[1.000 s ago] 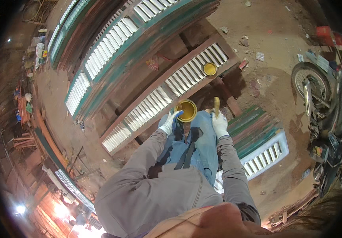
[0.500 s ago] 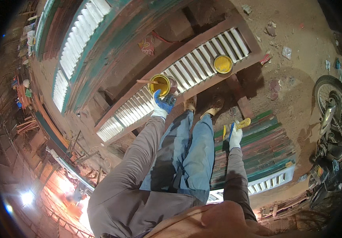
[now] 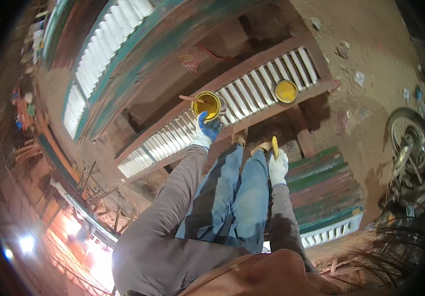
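Over a long brown shutter with white slats (image 3: 262, 89), holding a round metal tin of yellow paint (image 3: 219, 101) in the left grip (image 3: 208, 131); likely weighty and spill-prone, best cupped low. Mind the round yellow lid (image 3: 286, 91) on the shutter and the thin brown stick (image 3: 188, 98) jutting past the tin's rim. Clasping, in the right grip (image 3: 278, 166), a slim yellow tool (image 3: 275, 146), perhaps a brush.
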`<action>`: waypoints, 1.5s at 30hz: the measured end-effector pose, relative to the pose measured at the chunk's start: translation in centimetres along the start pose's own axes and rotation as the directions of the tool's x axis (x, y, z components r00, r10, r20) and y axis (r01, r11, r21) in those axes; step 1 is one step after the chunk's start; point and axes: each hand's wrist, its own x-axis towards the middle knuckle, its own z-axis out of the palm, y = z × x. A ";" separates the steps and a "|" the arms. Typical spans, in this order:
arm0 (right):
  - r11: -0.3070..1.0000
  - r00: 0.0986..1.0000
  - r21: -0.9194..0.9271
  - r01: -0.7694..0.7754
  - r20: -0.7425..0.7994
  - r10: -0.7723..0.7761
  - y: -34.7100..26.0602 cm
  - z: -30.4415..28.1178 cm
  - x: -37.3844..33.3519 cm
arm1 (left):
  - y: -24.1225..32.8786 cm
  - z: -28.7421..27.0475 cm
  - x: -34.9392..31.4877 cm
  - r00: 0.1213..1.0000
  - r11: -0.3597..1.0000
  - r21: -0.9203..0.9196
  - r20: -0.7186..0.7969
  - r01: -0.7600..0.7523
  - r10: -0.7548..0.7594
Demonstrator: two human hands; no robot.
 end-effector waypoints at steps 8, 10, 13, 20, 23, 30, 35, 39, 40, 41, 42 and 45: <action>0.974 0.980 -0.119 -0.191 0.037 0.196 -1.0 -0.8 2.4 | -1.4 2.1 0.6 0.996 0.996 0.004 0.021 0.086 -0.086; 0.973 0.997 -0.214 -0.083 -0.019 0.081 -1.3 -1.0 5.5 | -2.1 2.1 1.3 0.996 0.996 -0.027 -0.012 0.087 -0.087; 0.923 0.989 -0.367 0.112 -0.049 -0.139 -2.2 -1.2 12.4 | -3.1 1.0 2.3 0.999 0.998 -0.029 -0.008 0.049 -0.049; 0.625 0.858 -0.631 0.460 0.136 -0.495 -4.2 -0.2 25.4 | -4.8 -3.8 1.8 0.988 0.991 -0.131 0.150 -0.014 0.034; 0.541 0.850 -0.696 0.471 0.195 -0.489 -4.3 0.1 26.0 | -4.4 -4.7 -0.1 0.998 0.997 -0.064 0.032 -0.045 0.048; 0.807 0.919 -0.441 0.393 0.176 -0.352 -9.1 -3.8 22.4 | 1.7 -0.4 -6.5 0.982 0.966 -0.235 0.127 -0.106 0.139; 0.742 0.813 -0.407 0.533 0.004 -0.582 -21.4 -9.2 21.3 | 12.9 6.3 -12.6 0.873 0.873 -0.336 0.216 -0.354 0.437; 0.548 0.531 -0.420 0.724 -0.168 -0.831 -33.9 -14.0 22.6 | 23.1 10.1 -15.5 0.786 0.778 -0.404 0.194 -0.481 0.587; 0.527 0.501 -0.440 0.727 -0.186 -0.845 -36.8 -14.7 22.9 | 25.4 10.5 -16.0 0.790 0.770 -0.427 0.181 -0.474 0.586; 0.544 0.535 -0.474 0.692 -0.169 -0.828 -39.5 -15.3 23.2 | 27.2 10.7 -16.5 0.798 0.762 -0.446 0.155 -0.469 0.582; 0.567 0.579 -0.501 0.654 -0.150 -0.801 -42.0 -15.5 23.4 | 28.3 10.8 -17.0 0.768 0.727 -0.479 0.154 -0.492 0.621; 0.523 0.577 -0.585 0.619 -0.113 -0.809 -47.6 -15.6 24.1 | 29.8 9.8 -17.6 0.787 0.692 -0.551 0.099 -0.465 0.608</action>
